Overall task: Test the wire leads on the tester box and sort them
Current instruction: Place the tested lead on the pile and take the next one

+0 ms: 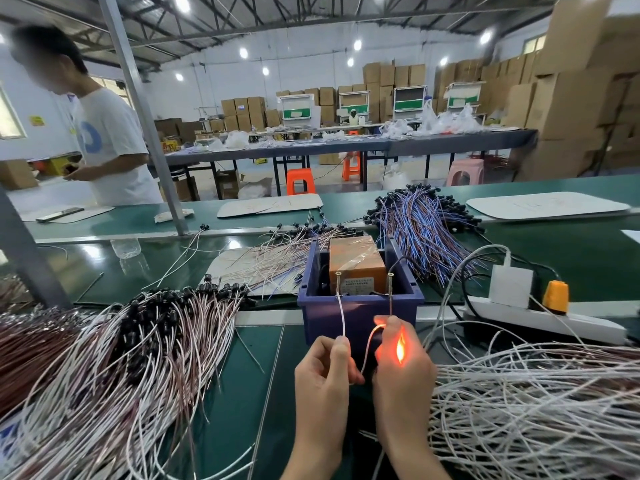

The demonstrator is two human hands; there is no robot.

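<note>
The tester box [356, 263], orange-brown and taped, sits in a blue bin [360, 308] with two upright screws at its front edge. My left hand [323, 372] pinches one white wire [342, 313] of a lead, whose tip touches the left screw. My right hand [401, 358] grips the lead's other wire, which runs up to the right screw. A red-orange light glows inside my right hand's fingers. A heap of white leads [540, 403] lies at the right. A pile of brown-and-white leads with black heads [138, 344] lies at the left.
More leads lie behind the bin: pale ones on a white board [263, 261] and a blue-purple heap [426, 223]. A white power strip [547, 317] with a charger and an orange plug sits at right. A person in a white shirt [110, 147] stands beyond the belt at left.
</note>
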